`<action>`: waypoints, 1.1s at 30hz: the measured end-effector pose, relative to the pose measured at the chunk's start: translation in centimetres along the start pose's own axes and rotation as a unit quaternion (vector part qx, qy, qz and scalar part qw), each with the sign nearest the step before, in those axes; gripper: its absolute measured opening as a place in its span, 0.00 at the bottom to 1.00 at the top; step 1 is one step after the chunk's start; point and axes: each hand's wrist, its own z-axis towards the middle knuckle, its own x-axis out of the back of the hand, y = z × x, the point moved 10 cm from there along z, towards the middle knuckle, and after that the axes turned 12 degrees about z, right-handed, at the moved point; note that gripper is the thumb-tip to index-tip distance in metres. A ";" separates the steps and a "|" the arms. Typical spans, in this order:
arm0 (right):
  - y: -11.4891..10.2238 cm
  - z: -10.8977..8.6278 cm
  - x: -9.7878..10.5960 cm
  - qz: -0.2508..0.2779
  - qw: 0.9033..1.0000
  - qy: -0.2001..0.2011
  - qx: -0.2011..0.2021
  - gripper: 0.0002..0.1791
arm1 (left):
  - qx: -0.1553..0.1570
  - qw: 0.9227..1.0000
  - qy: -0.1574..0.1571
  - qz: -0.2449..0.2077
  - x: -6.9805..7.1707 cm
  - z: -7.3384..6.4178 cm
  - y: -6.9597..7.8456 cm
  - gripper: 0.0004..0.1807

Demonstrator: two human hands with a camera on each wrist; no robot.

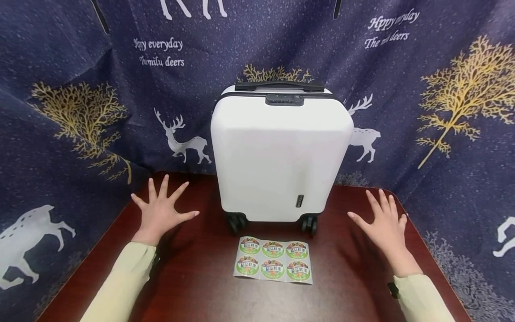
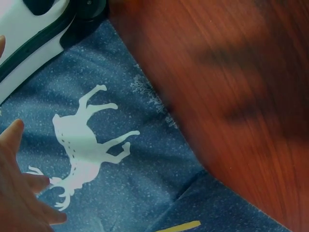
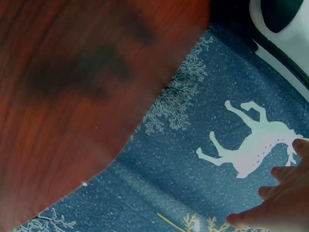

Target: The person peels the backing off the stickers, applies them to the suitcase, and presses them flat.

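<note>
A white hard-shell suitcase (image 1: 277, 165) stands upright on its black wheels, with a black top handle and a combination lock (image 1: 284, 99). In front of it lies a sheet of round stickers (image 1: 272, 260), green-edged with fruit pictures, in two rows. My left hand (image 1: 160, 212) hovers over the table left of the suitcase, fingers spread wide and holding nothing. On the other side, my right hand (image 1: 385, 226) is also held out with fingers extended, apart from the suitcase. Each wrist view catches the fingers at its lower outer corner and part of the suitcase (image 2: 29, 36) above.
The dark red-brown wooden table (image 1: 193, 286) carries the suitcase and stickers. A navy cloth (image 1: 257, 44) printed with white deer and golden trees hangs close behind the suitcase and along both sides of the table.
</note>
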 end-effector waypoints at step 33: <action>-3.7 -4.5 -1.7 0.190 0.979 0.073 0.027 0.35 | 0.017 1.000 0.006 -0.024 -2.4 -3.4 2.8 0.50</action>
